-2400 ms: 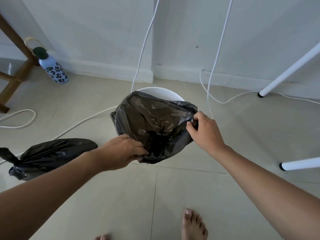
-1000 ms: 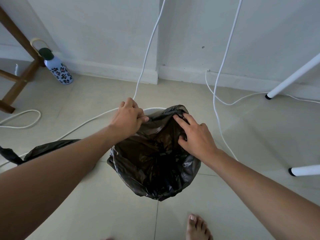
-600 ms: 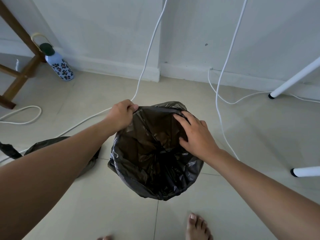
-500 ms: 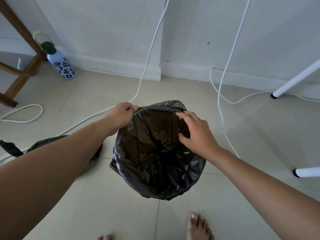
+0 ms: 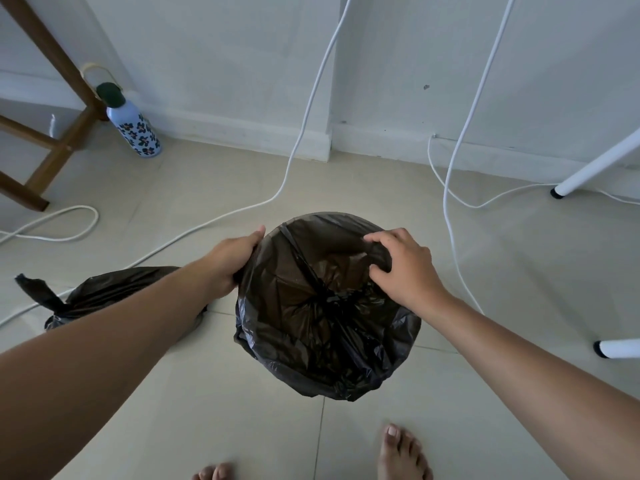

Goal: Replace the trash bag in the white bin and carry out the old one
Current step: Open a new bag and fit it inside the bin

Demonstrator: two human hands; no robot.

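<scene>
A fresh black trash bag [image 5: 322, 306] lines the bin in the middle of the floor; its edge is folded over the rim all round, so the white bin itself is hidden. My left hand [image 5: 230, 259] grips the bag's edge at the left rim. My right hand [image 5: 401, 266] pinches the bag's edge at the right rim, fingers curled into the plastic. The old tied black bag [image 5: 104, 292] lies on the floor to the left, partly behind my left forearm.
White cables [image 5: 298, 147] run down the wall and across the floor around the bin. A flowered bottle [image 5: 133, 128] stands by a wooden stool leg [image 5: 65, 140] at the back left. White furniture legs [image 5: 595, 168] stand at the right. My bare feet [image 5: 401, 452] are below.
The bag went from half draped over the bin to stretched over the whole rim. Both hands moved to the left and right sides of the rim and pulled the edge down.
</scene>
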